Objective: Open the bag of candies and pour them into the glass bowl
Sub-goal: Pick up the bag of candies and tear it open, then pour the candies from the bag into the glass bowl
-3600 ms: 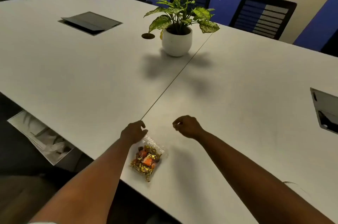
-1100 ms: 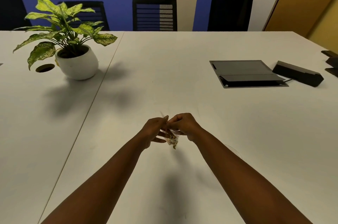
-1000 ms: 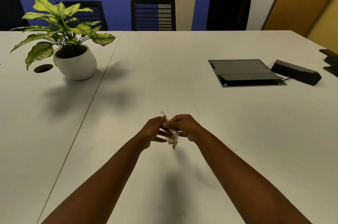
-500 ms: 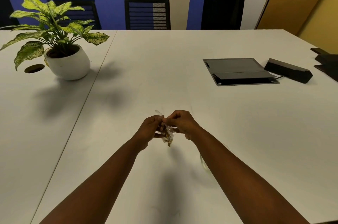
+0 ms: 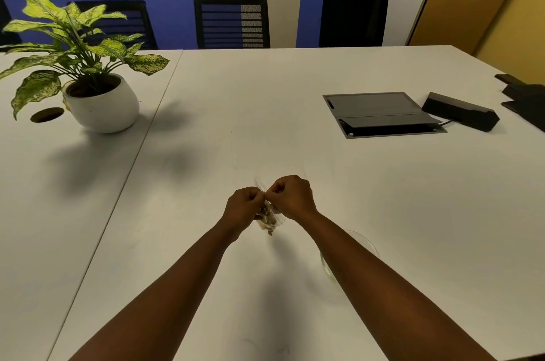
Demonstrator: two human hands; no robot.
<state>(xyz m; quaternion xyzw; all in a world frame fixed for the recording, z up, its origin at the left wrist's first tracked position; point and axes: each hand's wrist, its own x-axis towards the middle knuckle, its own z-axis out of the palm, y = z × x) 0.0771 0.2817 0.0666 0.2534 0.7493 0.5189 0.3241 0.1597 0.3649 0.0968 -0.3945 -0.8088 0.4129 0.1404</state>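
White tabletop [image 5: 265, 113] fills most of the frame, with blue wall and black chairs [image 5: 231, 21] along the top edge. A potted plant [image 5: 88, 74] stands at the upper left, and a dark flap set into the table [image 5: 380, 113] lies at the upper right with a black box [image 5: 460, 111] just beside it.

Near the centre, slightly below the middle, both hands meet above the table. The left hand [image 5: 243, 207] and the right hand [image 5: 292, 198] are curled, their fingertips pressed together on the top edge of the bag of candies [image 5: 267, 217], which hangs between them with its gold-wrapped load sagging at the bottom. Pinching the clear film from both sides like this looks like the set-up for pulling the seal apart; whether it has given way is too small to tell. Holding it upright keeps the sweets low and away from the mouth, so none should spill when it parts.

The glass bowl [image 5: 368, 242] sits on the table at the lower right of centre, mostly hidden under the right forearm, only part of its rim showing. It appears empty, so the pouring is not yet done, and it is near enough for a short tilt over.
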